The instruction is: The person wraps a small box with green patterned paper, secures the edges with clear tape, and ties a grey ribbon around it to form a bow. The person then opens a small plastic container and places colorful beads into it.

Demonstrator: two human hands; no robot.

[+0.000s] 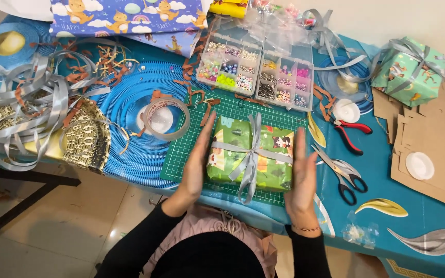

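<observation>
Holding both palms flat, I have the green wrapped gift box (251, 153) between my hands. It lies on the green cutting mat (191, 149), near the middle of the table, and a grey ribbon (251, 159) crosses it with a bow on top. My left hand (198, 159) touches its left side with the fingers stretched and close together; they grip nothing. My right hand (302, 172) stands just beside its right side, also flat and open, and I cannot tell if it really touches the paper.

Right of the mat lie scissors (343, 175), and farther right, pliers with red handles (354, 134). Far from me, behind the mat, two clear bead organizers (256, 72) stand side by side. Left of the mat a roll of tape (161, 118) rests on a blue ribbed disc (124, 98). At the far right corner sits a second wrapped box (408, 72), with brown cardboard pieces (428, 139) near it. Loose silver ribbon (21, 113) is piled at the left edge.
</observation>
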